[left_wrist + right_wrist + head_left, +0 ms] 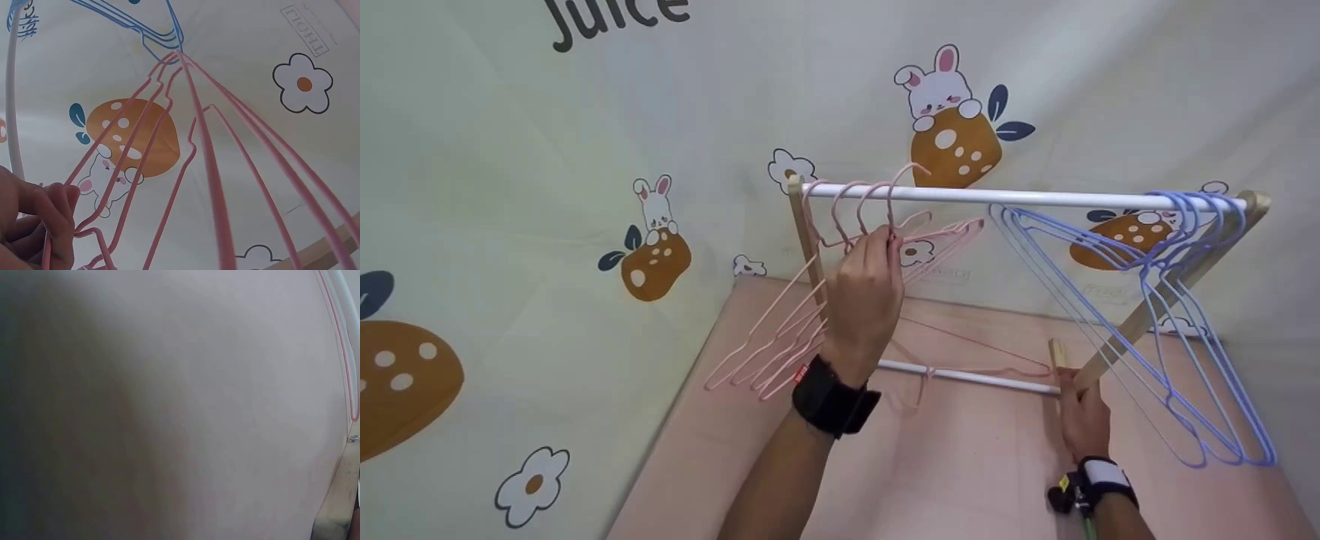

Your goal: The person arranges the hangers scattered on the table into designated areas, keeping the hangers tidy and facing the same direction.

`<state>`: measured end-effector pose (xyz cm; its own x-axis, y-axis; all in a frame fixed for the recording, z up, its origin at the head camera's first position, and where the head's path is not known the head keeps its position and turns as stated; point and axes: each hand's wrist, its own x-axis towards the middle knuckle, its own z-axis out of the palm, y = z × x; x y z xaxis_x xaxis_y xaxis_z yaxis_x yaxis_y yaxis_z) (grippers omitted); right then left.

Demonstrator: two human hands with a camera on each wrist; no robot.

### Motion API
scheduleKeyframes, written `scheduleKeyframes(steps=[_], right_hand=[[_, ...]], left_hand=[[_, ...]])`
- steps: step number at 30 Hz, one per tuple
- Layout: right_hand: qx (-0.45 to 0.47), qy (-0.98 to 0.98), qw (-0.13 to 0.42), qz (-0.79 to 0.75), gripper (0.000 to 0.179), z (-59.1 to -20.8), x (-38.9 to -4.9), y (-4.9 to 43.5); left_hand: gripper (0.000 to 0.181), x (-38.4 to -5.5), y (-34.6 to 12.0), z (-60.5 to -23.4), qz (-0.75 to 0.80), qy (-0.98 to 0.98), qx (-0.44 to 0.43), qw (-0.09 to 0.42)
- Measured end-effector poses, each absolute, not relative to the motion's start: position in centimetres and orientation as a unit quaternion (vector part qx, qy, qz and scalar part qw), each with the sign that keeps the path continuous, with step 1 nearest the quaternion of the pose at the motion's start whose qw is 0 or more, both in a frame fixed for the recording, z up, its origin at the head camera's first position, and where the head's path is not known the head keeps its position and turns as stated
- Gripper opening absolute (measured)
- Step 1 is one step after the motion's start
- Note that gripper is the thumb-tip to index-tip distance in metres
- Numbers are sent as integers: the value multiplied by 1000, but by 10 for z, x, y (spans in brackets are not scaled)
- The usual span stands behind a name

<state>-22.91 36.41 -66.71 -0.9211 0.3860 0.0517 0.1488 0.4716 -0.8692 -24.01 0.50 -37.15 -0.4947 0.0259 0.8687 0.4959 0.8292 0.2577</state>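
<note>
My left hand (864,300) pinches a pink hanger (892,196) just below its hook, which rises above the rack's white top rail (1005,196). Several pink hangers (780,330) hang to its left on that rail. In the left wrist view, the curled fingers (59,211) hold pink wire, and pink hanger arms (216,208) fan out beside them. Low on the right, my right hand (1086,420) grips the rack's wooden frame (1132,322) near its foot. The right wrist view is mostly blurred, with a wooden piece (337,500) at its edge.
Several blue hangers (1166,300) hang at the rail's right end. Another pink hanger (982,343) is down by the lower white bar (982,379). The rack stands on a pink surface (952,457), before a printed backdrop (720,97).
</note>
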Motion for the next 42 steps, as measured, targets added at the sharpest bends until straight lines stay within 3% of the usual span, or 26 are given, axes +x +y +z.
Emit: scheduleKeyframes(steps=[13,20,34,42], right_hand=[[-162,-854,116,481,50,-636,-213,345],[-170,-849,114,487,53,-669,-228,365],[-182,-850,99,484,54,-665,-228,363],[-175,-846,103,493,52,-663,-229,361]], left_hand=[[14,-239,7,-381,-192,-842,-142,483],[14,-237,8,-385,-194,-844,-140,480],[24,-228,2,-391,-163,-819,-160,526],[27,-205,5,-394,-186,-799,-192,538]])
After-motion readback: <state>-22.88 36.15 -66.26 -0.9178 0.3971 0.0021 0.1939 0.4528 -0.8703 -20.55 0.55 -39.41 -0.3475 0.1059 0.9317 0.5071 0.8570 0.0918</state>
